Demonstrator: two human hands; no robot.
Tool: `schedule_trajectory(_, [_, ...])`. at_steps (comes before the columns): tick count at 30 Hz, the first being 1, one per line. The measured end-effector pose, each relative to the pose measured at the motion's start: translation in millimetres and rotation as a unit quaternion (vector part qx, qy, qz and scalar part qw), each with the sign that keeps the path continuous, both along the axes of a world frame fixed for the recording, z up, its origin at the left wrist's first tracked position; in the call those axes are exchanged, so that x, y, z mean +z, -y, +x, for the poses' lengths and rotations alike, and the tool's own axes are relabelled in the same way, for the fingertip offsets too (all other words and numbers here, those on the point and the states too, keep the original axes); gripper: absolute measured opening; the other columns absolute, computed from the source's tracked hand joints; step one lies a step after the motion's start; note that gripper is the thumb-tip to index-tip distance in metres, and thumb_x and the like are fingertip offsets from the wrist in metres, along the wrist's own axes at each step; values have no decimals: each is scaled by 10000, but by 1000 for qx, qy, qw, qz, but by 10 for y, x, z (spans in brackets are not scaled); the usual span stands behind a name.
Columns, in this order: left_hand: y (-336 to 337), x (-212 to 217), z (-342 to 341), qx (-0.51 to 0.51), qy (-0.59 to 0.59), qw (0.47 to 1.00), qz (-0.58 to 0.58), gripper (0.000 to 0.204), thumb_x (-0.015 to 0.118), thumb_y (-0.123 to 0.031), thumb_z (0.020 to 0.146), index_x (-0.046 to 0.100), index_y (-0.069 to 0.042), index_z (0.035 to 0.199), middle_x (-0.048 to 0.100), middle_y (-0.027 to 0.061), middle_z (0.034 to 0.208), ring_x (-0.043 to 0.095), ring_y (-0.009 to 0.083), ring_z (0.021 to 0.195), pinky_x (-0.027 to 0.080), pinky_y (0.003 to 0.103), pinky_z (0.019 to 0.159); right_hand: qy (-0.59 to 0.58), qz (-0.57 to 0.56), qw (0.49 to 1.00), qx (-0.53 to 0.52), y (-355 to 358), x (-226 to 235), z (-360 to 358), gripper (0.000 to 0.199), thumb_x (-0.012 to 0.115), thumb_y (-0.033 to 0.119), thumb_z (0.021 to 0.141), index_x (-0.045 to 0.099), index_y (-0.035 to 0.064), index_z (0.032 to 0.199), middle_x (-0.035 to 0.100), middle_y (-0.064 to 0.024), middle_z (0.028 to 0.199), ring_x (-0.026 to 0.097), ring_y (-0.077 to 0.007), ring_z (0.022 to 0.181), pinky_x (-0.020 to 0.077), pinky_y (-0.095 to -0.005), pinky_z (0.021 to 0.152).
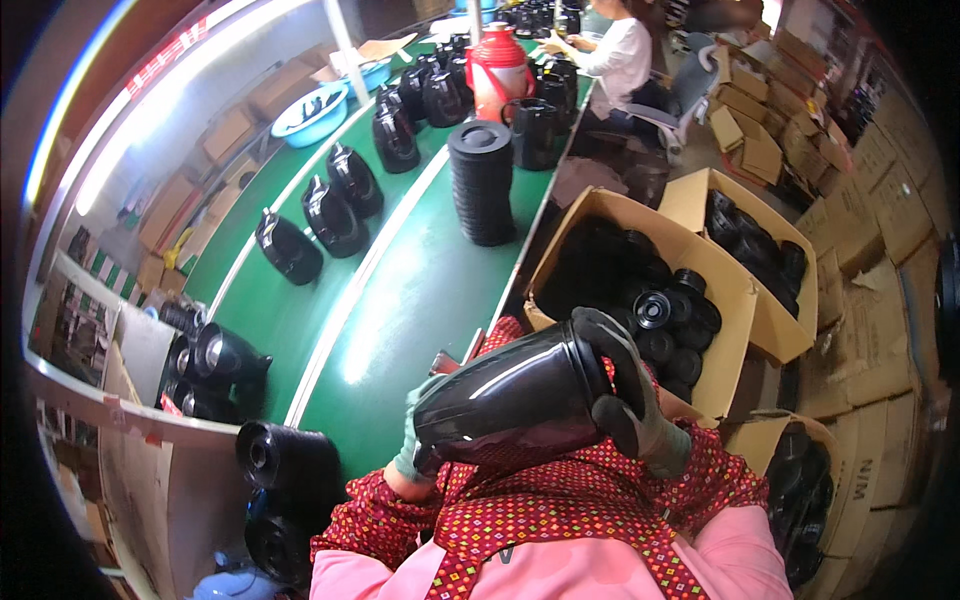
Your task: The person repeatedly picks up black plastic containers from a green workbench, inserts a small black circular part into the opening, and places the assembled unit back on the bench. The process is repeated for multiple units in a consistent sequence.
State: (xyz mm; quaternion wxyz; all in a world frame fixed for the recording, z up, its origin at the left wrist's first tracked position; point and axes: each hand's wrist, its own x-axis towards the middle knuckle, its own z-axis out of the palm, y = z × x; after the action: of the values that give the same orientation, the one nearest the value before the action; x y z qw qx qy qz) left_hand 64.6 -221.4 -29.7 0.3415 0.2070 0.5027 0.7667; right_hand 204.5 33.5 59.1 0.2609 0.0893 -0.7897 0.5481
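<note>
A glossy black jug body lies tilted across my lap, its wide end up to the right. My left hand, in a grey-green glove, grips its narrower left end; most of those fingers are hidden behind it. With a dark-palmed glove, my right hand is closed around the wide rim at the other end. Beyond, on the green conveyor table, stands a tall stack of black round discs. Several similar black jugs stand to its left.
An open carton of black round parts stands close at my right, with more cartons behind it. A red flask and a blue basin are farther off. Black parts sit at my left. Another person sits far ahead.
</note>
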Motion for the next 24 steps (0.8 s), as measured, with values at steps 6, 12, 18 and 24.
schedule_trajectory(6, [-77,290,-86,194,-259,944,-63,616,912,-273,748,660,37,1218,748,123,1078,731,215,943,580,342,879,16,-137,989,46,-28,-2,3,782,580,471,1045,323,-5,1610,304,-193,1669,291,-311,1549,218,-423,1263])
schedule_trajectory(12, [-131,366,-4,257,-219,939,-60,627,979,-264,615,700,24,1097,726,104,1022,716,224,956,570,361,863,168,-287,943,0,21,168,-42,678,428,459,1122,328,-14,1598,404,-197,1602,349,-310,1514,240,-403,1254])
schedule_trajectory(18, [-205,476,14,-1,15,999,-47,496,816,-144,876,641,-17,1323,654,166,1340,643,276,1206,521,420,1072,-14,0,998,-54,201,184,114,590,672,389,998,542,23,1442,470,-274,1500,445,-441,1419,358,-513,1185])
schedule_trajectory(24, [-381,513,8,-215,3,977,12,610,684,-163,982,457,-22,1531,522,175,1531,533,286,1394,455,436,1163,-115,238,964,13,122,423,172,750,780,385,858,490,55,1465,411,-302,1519,395,-529,1426,320,-619,1183])
